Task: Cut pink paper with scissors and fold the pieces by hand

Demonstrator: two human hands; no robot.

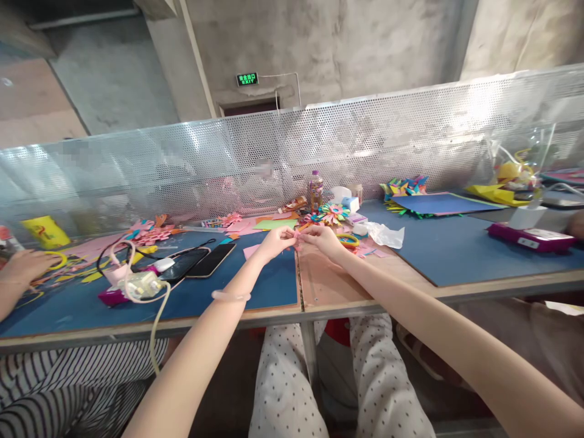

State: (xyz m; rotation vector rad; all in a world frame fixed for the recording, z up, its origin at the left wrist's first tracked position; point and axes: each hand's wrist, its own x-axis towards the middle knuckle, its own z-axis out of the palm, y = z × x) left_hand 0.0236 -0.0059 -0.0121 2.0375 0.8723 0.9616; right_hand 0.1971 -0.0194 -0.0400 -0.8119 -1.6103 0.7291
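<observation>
My left hand (277,241) and my right hand (323,239) meet over the seam between the blue mat and the bare wood of the table. Between their fingertips is a small piece of pink paper (298,239), pinched from both sides. Its exact shape is too small to make out. Close to my right hand lie yellow-handled scissors (348,241) among pink paper scraps. Just behind my hands, a light green paper sheet (275,224) rests on pink and orange sheets, and a multicoloured paper flower (334,213) sits to the right.
A drink bottle (316,193) stands by the perforated metal screen (347,146). Left are a black phone (211,260), a power strip with cables (114,296) and a co-worker's hand (34,266) with yellow scissors. Right are crumpled plastic (385,235), blue sheets (449,204) and a purple box (529,237).
</observation>
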